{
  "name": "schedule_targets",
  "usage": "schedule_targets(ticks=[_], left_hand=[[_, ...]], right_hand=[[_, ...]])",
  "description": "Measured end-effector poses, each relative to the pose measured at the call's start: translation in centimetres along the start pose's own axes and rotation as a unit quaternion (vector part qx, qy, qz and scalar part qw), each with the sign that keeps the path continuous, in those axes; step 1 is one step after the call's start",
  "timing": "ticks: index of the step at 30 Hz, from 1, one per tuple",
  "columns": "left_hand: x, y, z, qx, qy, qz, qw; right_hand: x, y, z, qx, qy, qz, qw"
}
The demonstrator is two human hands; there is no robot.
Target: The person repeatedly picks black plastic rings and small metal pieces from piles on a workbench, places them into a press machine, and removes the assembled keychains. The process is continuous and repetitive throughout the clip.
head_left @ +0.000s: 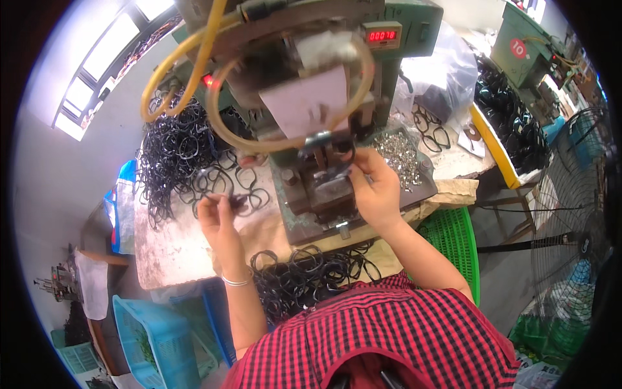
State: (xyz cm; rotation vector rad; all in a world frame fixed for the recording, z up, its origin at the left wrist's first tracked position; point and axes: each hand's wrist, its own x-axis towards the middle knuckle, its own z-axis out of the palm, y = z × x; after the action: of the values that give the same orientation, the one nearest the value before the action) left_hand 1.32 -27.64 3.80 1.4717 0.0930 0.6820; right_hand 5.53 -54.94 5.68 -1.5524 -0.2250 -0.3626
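My left hand (216,214) pinches a black elastic loop (236,201) at the edge of a big heap of black loops (176,150) on the worn table (170,249). My right hand (376,188) holds another black loop (343,151) against the die of a green press machine (317,97), right under its ram. Beside that hand lies a pile of small silver metal clips (402,155). More black loops (304,272) hang in a bunch over the table's front edge onto my lap.
Yellow hoses (175,61) curl off the machine and a red digit display (382,35) glows on it. A second green machine (528,48) stands far right by a tray of black loops. Blue baskets (155,337) sit lower left, a green basket (457,243) and a fan (576,214) right.
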Motion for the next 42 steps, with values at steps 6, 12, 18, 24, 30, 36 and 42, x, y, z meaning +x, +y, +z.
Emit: schedule_targets(ticks=[6, 12, 18, 24, 30, 36, 42], left_hand=[[0.6, 7.6, 6.3, 0.018, -0.073, 0.237, 0.969], [1.6, 8.6, 7.8, -0.074, -0.069, 0.180, 0.978], [-3.8, 9.5, 7.8, 0.000, -0.099, 0.108, 0.989], [-2.8, 9.6, 11.1, 0.046, -0.201, 0.067, 0.976], [-1.9, 9.1, 12.5, 0.095, -0.208, 0.093, 0.969], [-1.8, 8.6, 13.1, 0.100, -0.204, 0.126, 0.966], [-4.2, 9.1, 11.9, 0.166, -0.195, 0.142, 0.956]], right_hand=[[0.0, -0.1, 2.3, 0.180, -0.016, 0.067, 0.981], [0.2, -2.5, 2.1, 0.139, -0.051, 0.072, 0.986], [0.7, -2.6, -1.8, -0.210, -0.092, -0.116, 0.966], [0.2, 8.4, -8.6, -0.533, 0.041, -0.134, 0.835], [1.6, 7.3, -9.4, -0.438, 0.063, -0.099, 0.891], [2.4, 8.1, -6.5, -0.485, 0.067, -0.184, 0.852], [3.4, 8.9, -5.4, -0.583, 0.008, -0.180, 0.792]])
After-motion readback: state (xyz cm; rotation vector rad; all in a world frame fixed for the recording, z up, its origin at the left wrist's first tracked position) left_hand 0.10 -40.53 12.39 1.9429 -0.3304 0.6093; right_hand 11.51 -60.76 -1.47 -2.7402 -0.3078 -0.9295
